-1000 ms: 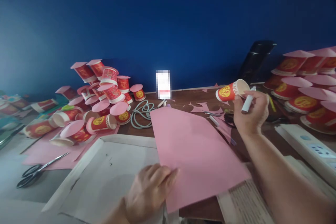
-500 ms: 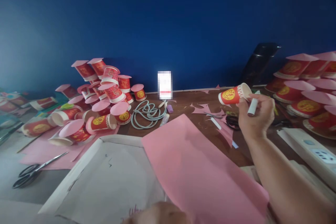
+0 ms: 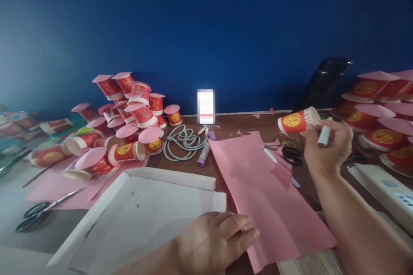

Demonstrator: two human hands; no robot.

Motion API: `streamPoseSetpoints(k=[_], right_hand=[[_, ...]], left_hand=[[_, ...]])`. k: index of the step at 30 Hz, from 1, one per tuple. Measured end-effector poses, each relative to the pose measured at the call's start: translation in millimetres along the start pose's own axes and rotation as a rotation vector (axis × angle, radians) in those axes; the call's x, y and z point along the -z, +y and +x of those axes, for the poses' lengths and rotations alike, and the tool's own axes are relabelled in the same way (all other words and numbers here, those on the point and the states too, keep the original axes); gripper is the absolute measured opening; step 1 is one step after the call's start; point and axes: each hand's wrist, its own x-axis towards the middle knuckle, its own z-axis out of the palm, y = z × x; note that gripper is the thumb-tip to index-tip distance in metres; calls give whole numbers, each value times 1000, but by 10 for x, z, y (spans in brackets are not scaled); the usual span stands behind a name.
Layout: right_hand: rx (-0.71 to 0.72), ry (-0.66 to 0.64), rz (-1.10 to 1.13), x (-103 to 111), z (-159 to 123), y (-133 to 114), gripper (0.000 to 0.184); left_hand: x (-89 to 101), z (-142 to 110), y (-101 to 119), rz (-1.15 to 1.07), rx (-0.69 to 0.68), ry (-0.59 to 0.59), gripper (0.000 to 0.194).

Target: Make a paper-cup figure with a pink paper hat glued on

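My right hand (image 3: 329, 146) is closed round a red paper cup (image 3: 295, 121) with a yellow emblem, tilted on its side above the table. A short white marker-like cylinder (image 3: 324, 135) is also gripped there, one end poking out between the fingers. My left hand (image 3: 219, 238), slightly blurred, has its thumb and fingers closed at the left edge of a large pink paper sheet (image 3: 267, 197). That sheet lies slantwise over the table between both hands. Left of it is a white shallow box lid (image 3: 155, 210) with pen marks.
Red cups with pink paper discs (image 3: 140, 114) are piled at the left, and more cups (image 3: 383, 135) at the right. Scissors (image 3: 41, 212) lie front left; black-handled scissors (image 3: 292, 154) lie near the right hand. A coiled cable (image 3: 182, 144), purple tube (image 3: 204, 154) and power strip (image 3: 387, 189) are about.
The pink sheet has shifted right off the box lid, uncovering its right edge and the purple tube. My left hand came up and right. The cup and right hand appear slightly lower and further right.
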Motion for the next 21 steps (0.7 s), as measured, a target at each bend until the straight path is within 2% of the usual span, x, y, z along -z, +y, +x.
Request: streamPoseSetpoints(k=[2,3,5,7,9,12,17,21], right_hand=[[2,32,29,-4,16,32,37],[-5,41,28,-8,19,45,37],[-31,34,21,-22,12,64,37],[-68,1,15,-40,-9,69,38],[-95,-32,3,-55,-38,64,37],[-86,-66,-26,-68,-75,49,36],[-51,-82,-32,-70,-111,28,33],[-49,-101,-44,-72,-131,11,32]], left_hand=[[4,15,-169,-14,10,25,50],[8,29,-290,0,102,90,51],[18,91,-579,51,403,193,44],[22,200,-878,87,549,146,35],[14,338,-1127,99,534,83,30],[-21,546,-1357,141,507,31,38],[-77,754,-1500,250,546,-80,38],[-47,734,-1592,357,513,-119,38]])
